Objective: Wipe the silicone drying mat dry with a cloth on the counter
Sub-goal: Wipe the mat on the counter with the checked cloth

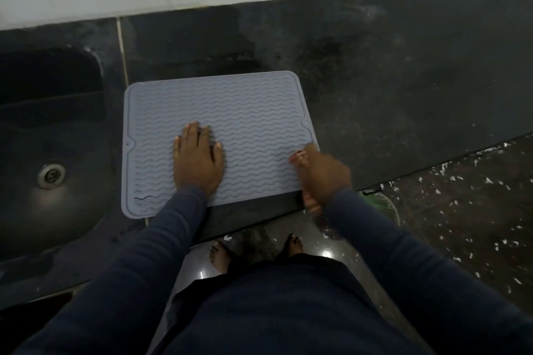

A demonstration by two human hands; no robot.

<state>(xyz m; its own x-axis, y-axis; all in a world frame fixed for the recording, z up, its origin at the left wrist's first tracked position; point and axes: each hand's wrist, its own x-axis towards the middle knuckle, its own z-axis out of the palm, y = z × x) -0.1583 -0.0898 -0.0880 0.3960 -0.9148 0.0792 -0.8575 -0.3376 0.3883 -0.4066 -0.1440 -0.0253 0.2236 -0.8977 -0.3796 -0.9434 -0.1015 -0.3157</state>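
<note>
I see the grey mat (pixel 230 112) lying flat on the dark tabletop (pixel 375 81), just right of the sink (pixel 49 130), with its near edge close to the front edge of the tabletop. It has wavy lines all over it. My left hand (pixel 197 158) lies flat on the mat, palm down, near the middle, with its fingers (pixel 190 131) held out straight and close together. My right hand (pixel 320 174) is at the near right corner of the mat. It looks blurry, and its fingers seem curled in at the mat's edge, but I cannot tell if they pinch it. Both arms wear dark blue sleeves (pixel 161 239). Below the tabletop I see 2 bare feet (pixel 220 256) on a dark speckled floor (pixel 461 225)
</note>
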